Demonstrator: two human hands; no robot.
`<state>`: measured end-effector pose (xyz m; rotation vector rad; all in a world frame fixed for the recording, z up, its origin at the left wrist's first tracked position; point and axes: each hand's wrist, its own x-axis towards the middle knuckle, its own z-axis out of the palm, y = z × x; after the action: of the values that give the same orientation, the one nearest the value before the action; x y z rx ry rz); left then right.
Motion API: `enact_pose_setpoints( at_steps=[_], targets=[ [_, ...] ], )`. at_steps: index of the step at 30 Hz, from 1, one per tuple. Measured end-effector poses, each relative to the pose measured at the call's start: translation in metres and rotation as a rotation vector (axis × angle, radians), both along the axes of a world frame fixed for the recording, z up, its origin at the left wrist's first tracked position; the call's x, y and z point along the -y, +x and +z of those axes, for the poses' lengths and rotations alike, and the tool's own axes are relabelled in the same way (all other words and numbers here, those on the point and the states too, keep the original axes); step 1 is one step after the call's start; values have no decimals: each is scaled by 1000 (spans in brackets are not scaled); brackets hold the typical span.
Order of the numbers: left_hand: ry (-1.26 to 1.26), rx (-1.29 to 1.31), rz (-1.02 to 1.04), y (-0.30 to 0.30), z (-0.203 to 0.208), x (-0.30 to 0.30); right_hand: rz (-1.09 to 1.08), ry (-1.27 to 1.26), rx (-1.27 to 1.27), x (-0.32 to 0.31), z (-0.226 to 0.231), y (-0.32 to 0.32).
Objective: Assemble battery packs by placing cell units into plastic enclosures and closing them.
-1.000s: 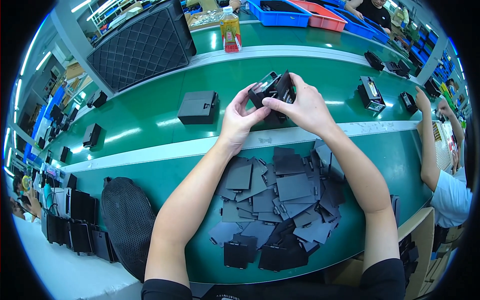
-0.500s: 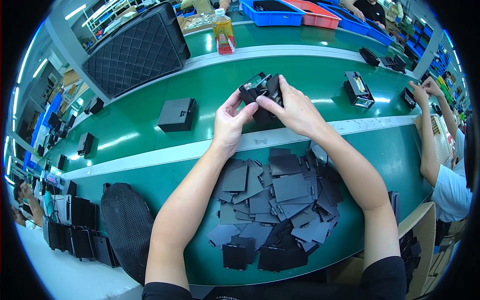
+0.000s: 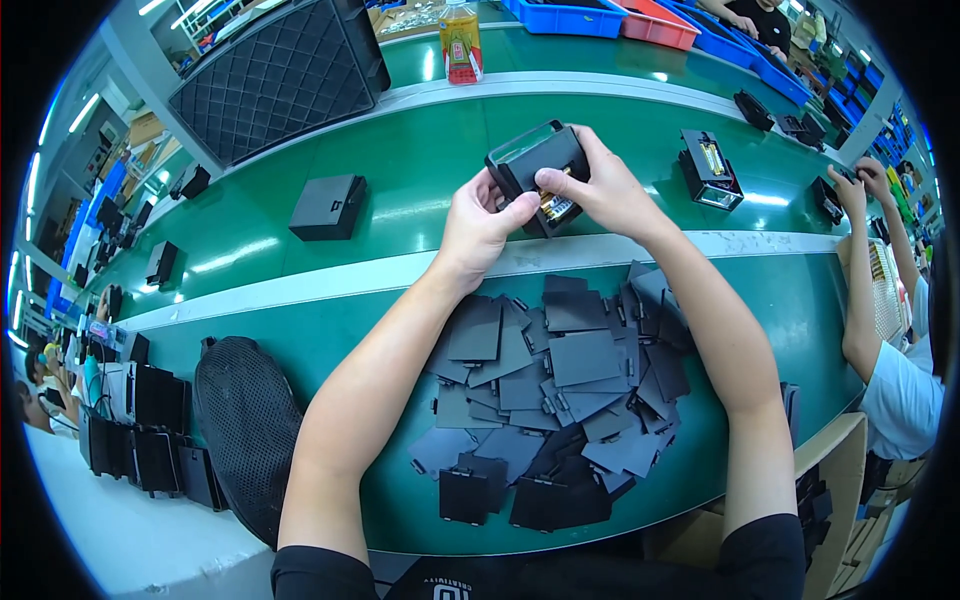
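Both the left hand (image 3: 477,222) and right hand (image 3: 612,195) wrap their fingers around a black box (image 3: 548,153) over the green worktop (image 3: 420,145); its exposed gold battery-like parts (image 3: 555,207) might, should a thumb slacken, drop toward the dark panels (image 3: 585,358).

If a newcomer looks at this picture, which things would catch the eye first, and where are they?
Probably the heap of dark flat panels, spread on the green table in the lower middle. Just beyond it, the left hand and the right hand hold a black device with gold-coloured parts showing in it. Farther off, a yellow-and-red bottle stands near the top edge, right of a large black diamond-patterned object.
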<state>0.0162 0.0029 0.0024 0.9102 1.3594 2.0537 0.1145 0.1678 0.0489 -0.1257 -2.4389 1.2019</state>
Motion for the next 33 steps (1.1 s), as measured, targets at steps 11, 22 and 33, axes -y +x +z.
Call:
enact_pose_setpoints(
  at_steps=[11, 22, 33],
  targets=[
    [-7, 231, 67, -11, 6, 5, -263, 183, 219, 14, 20, 24],
    [-136, 285, 365, -13, 14, 28, 392, 634, 543, 32, 35, 52],
    [-27, 329, 243, -7, 0, 46, -49, 811, -548, 40, 0, 5]
  ],
)
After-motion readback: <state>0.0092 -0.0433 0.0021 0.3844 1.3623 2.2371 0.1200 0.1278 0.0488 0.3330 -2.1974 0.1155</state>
